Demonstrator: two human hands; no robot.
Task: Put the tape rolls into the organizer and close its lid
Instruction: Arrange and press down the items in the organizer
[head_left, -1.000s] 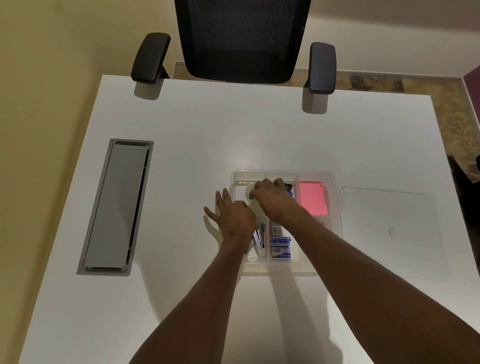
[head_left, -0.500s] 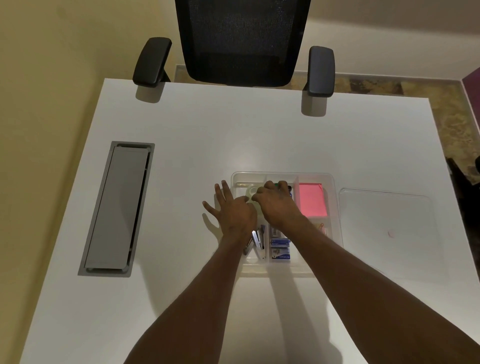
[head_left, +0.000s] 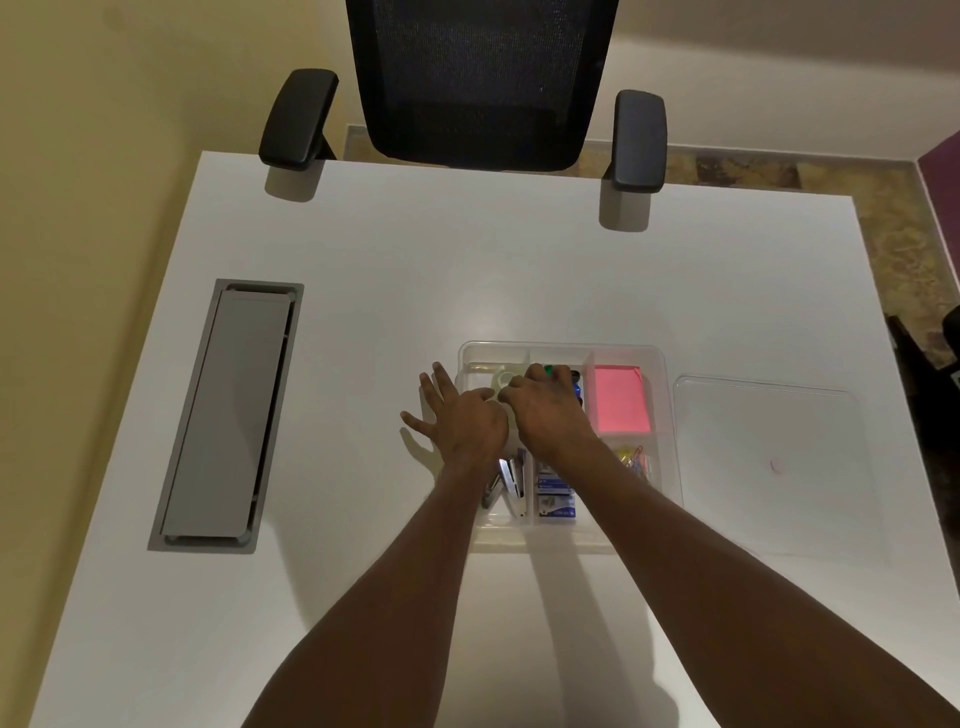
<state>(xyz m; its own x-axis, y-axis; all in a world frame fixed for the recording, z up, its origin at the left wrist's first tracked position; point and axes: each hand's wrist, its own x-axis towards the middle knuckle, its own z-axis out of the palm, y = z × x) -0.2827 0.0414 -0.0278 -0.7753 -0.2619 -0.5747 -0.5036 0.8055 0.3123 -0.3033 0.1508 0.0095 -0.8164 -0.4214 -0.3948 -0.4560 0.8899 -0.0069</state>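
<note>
White table (head_left: 519, 260): clear organizer (head_left: 571, 349), lid (head_left: 769, 467).

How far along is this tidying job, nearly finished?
Partway. A clear tape roll already sits in the organizer's far-left compartment, with the right hand on it and the left hand spread flat beside it. Left to do: the lid lies on the desk, to the right of the organizer, not on.
</note>
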